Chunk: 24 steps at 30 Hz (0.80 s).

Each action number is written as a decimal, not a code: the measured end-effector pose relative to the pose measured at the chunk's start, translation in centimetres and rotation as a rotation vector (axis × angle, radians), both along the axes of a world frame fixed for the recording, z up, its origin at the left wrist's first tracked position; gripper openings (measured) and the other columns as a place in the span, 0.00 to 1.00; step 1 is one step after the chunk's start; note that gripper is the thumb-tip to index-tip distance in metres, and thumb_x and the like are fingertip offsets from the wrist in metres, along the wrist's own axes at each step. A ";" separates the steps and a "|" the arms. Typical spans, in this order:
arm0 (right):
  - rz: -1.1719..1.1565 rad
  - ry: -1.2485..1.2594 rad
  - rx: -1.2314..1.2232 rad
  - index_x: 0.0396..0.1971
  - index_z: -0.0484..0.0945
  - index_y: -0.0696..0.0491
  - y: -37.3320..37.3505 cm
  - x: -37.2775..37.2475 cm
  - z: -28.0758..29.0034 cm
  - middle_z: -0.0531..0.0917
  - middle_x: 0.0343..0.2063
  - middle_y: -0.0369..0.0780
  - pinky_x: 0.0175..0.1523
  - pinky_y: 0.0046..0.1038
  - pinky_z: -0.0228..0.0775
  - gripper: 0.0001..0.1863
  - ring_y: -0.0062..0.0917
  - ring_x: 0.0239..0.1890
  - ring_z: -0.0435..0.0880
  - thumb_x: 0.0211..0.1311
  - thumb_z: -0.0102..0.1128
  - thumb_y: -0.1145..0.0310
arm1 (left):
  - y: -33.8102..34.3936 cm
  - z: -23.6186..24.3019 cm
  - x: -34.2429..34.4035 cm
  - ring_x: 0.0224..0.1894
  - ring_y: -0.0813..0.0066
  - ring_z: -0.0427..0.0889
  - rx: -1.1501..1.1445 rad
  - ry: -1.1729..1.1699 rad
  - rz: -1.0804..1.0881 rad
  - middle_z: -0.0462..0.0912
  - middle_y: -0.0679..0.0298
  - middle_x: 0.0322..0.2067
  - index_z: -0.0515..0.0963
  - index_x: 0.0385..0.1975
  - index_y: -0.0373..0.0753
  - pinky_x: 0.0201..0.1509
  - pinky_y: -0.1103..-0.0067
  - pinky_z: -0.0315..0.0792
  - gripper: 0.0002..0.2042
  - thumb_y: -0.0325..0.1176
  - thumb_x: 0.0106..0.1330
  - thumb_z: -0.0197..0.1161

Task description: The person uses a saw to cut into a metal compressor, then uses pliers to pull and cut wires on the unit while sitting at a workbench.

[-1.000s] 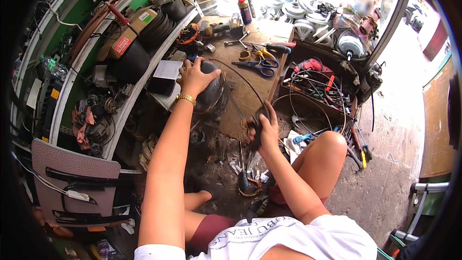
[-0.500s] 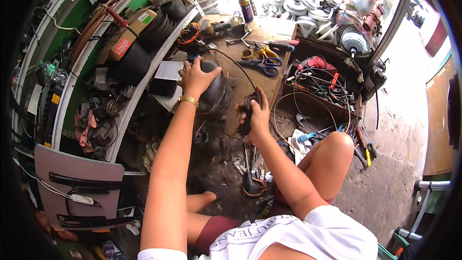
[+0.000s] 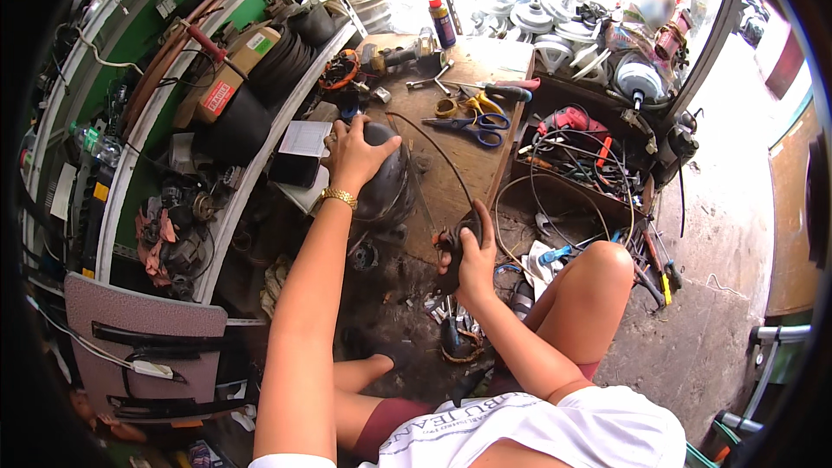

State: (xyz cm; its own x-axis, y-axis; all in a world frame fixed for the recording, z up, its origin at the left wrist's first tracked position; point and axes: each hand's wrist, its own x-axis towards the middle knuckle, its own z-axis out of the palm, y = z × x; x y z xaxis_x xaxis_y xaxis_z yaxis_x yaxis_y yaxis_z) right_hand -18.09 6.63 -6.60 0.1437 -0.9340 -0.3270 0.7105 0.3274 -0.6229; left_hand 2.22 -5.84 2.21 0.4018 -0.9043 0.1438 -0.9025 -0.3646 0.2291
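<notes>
My left hand (image 3: 354,154) lies over the top of a dark, rounded, dusty casing (image 3: 386,189). Its fingers are spread, with the thumb stretched out to the right. To the right and nearer, my right hand (image 3: 475,258) is closed around a dark object (image 3: 449,273) whose kind I cannot make out. A small orange-brown part shows at its left side, by the fingertips. From this hand a thin dark cable (image 3: 440,149) arches up and back over the wooden tabletop (image 3: 425,169). Blue-handled scissors (image 3: 485,124) and yellow-handled scissors (image 3: 487,104) lie on that top.
An open toolbox (image 3: 563,175) with hand tools and looped cable stands at the right. Shelves (image 3: 232,195) of parts line the left side. White appliance parts (image 3: 555,22) are heaped at the back. A spray can (image 3: 442,24) stands on the table; scraps litter the floor.
My right hand has come slightly nearer and to the right with the dark object, and the cable has shifted with it. My left hand stays on the casing.
</notes>
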 end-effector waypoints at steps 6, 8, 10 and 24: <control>0.066 0.010 -0.061 0.71 0.54 0.38 -2.8 -1.1 -0.2 0.81 0.27 0.46 0.18 0.24 0.68 0.29 0.21 0.14 0.73 0.72 0.42 0.72 | -1.0 -0.1 -0.2 0.62 0.37 0.66 0.049 -0.008 0.077 0.67 0.53 0.59 0.71 0.59 0.50 0.58 0.46 0.66 0.38 0.66 0.50 0.66; 0.071 -0.078 0.005 0.71 0.54 0.38 -3.2 -1.2 -0.1 0.81 0.27 0.47 0.18 0.24 0.68 0.29 0.21 0.14 0.73 0.72 0.42 0.72 | -1.1 -0.2 0.0 0.62 0.37 0.66 0.039 -0.016 0.071 0.67 0.54 0.60 0.71 0.60 0.51 0.58 0.43 0.65 0.39 0.67 0.49 0.65; 0.072 -0.025 -0.030 0.70 0.55 0.38 -1.8 -1.6 -0.1 0.82 0.28 0.47 0.18 0.24 0.68 0.29 0.21 0.15 0.74 0.72 0.42 0.72 | -0.6 -0.6 -0.2 0.62 0.37 0.65 0.033 -0.020 0.060 0.66 0.54 0.60 0.70 0.60 0.51 0.58 0.42 0.64 0.39 0.67 0.49 0.65; -0.009 -0.087 -0.029 0.70 0.55 0.41 -7.9 1.7 -0.8 0.82 0.27 0.45 0.18 0.24 0.67 0.29 0.20 0.15 0.72 0.70 0.42 0.73 | -1.9 -0.6 -0.9 0.61 0.35 0.66 0.034 0.021 0.080 0.67 0.54 0.62 0.71 0.60 0.49 0.62 0.51 0.67 0.39 0.67 0.51 0.64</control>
State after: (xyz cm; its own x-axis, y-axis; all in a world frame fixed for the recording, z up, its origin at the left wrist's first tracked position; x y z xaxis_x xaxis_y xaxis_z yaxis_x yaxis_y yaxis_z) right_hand -16.35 -1.24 -7.42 0.1615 -0.9443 -0.2868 0.7651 0.3034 -0.5680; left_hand 1.28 -7.79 1.61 0.4759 -0.8733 0.1046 -0.8652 -0.4435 0.2339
